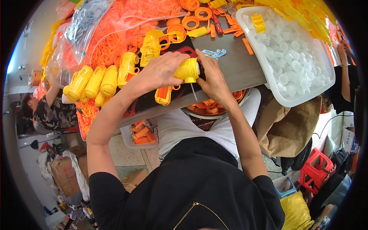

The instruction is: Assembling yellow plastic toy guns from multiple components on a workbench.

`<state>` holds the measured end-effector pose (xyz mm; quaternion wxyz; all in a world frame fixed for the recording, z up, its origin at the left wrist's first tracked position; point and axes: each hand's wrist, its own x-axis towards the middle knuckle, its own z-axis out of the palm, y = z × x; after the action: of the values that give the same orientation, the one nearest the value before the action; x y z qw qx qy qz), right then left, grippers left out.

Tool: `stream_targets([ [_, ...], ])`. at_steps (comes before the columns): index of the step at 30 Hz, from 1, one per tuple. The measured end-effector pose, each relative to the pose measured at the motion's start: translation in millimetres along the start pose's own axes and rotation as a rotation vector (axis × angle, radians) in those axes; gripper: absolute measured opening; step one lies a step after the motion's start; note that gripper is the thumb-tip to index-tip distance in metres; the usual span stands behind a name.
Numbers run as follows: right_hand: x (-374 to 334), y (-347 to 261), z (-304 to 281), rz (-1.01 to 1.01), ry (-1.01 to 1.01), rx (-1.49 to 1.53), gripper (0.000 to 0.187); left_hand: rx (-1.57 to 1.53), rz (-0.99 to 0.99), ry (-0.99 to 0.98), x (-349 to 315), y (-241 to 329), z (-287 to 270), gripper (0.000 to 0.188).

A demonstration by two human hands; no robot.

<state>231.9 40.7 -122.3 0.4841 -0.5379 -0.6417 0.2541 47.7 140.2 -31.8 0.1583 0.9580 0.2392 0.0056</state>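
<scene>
Over the table's near edge, my left hand (165, 71) is closed around the left end of a yellow plastic casing (187, 71) with rows of small holes. The thumb and fingers of my right hand (213, 78) pinch its right end, where a white round rim shows. A thin pale strip (194, 92) hangs below the casing; where it attaches is hidden. Under my left wrist lies a yellow handle piece with an orange inset (163, 95). Several yellow barrel-shaped shells (108, 80) lie left of my left forearm, and an open yellow shell half (151, 46) lies just beyond my left hand.
Bags of orange plastic parts (126, 23) fill the far left. A red-handled tool (217, 25) and a blue printed piece (214, 53) lie beyond my hands. At right stands a white tub (247, 46) of translucent caps. Orange rings fill a bowl (211, 107) at my lap.
</scene>
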Motion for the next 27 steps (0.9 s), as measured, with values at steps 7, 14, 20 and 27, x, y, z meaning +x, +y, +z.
stream_targets([
  [7, 0.1, 1.0, -1.7, -0.004, -0.005, -0.015, 0.085, 0.023, -0.023, 0.005, -1.1, 4.3, -4.3, 0.067],
  [14, 0.9, 1.9, -0.7, 0.001, 0.003, -0.036, 0.084, 0.049, -0.066, -0.042, 2.3, 16.9, -8.7, 0.066],
  [20, 2.4, 0.5, 0.5, 0.008, 0.011, -0.018, 0.084, 0.165, 0.025, -0.077, 5.4, 17.5, -6.1, 0.069],
  [27, 1.7, -1.7, -4.1, 0.061, -0.022, -0.016, 0.085, 0.155, 0.018, -0.159, 11.3, 16.5, -1.8, 0.076],
])
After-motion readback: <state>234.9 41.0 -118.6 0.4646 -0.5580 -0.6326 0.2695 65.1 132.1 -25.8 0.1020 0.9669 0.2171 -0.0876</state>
